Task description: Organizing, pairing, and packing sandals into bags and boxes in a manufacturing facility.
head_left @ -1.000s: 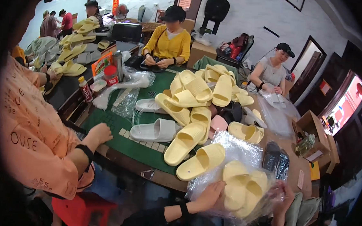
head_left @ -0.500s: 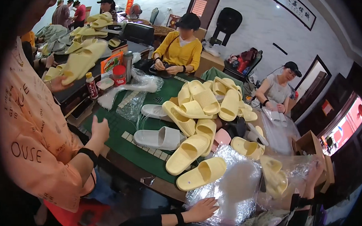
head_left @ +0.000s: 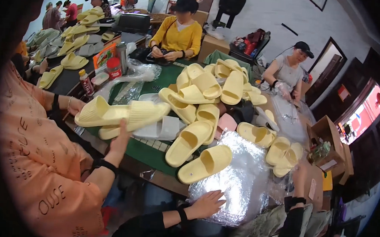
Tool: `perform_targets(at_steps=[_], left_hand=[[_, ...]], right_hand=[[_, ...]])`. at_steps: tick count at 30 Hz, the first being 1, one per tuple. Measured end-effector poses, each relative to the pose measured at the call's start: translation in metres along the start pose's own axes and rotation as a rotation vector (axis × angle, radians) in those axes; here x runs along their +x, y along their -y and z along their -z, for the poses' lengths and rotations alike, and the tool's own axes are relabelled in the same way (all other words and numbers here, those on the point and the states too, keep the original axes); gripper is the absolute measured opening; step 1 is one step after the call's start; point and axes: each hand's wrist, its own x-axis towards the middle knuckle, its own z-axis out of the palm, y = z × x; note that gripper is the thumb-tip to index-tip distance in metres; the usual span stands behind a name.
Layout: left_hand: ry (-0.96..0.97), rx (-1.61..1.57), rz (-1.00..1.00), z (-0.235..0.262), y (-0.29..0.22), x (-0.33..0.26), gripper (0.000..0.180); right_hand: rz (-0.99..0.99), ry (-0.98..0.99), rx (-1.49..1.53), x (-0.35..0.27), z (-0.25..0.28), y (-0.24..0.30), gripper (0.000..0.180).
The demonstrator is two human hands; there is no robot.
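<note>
Below, a clear plastic bag [head_left: 238, 181] is pressed flat by the left hand [head_left: 207, 204], fingers spread; a bagged yellow slipper pair [head_left: 285, 152] is gripped by the right hand [head_left: 299, 178].

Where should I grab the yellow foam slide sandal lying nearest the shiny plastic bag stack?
Probably grip the yellow foam slide sandal across its arched strap, coming from above. It lies sole-down with the strap raised, right beside the left hand resting on the shiny plastic bag stack; the right hand is busy.
</note>
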Motion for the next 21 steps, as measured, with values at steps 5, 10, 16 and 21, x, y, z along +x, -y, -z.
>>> perform_targets(at_steps=[5, 10, 16, 21], left_hand=[[0.034, 0.064, 0.003, -0.003, -0.001, -0.005, 0.043], [-0.010, 0.060, 0.020, -0.007, 0.003, -0.005, 0.044], [0.064, 0.075, -0.007, -0.013, 0.007, -0.008, 0.041], [0.096, 0.161, -0.147, -0.023, 0.012, -0.014, 0.035]], right_hand=[[0.457, -0.423, 0.372, -0.086, 0.011, 0.107, 0.065], [0.513, 0.734, 0.765, -0.137, -0.034, 0.185, 0.062], [0.769, 0.825, 0.923, -0.143, -0.108, 0.255, 0.065], [0.571, 0.517, 0.866, -0.141, -0.139, 0.284, 0.072]])
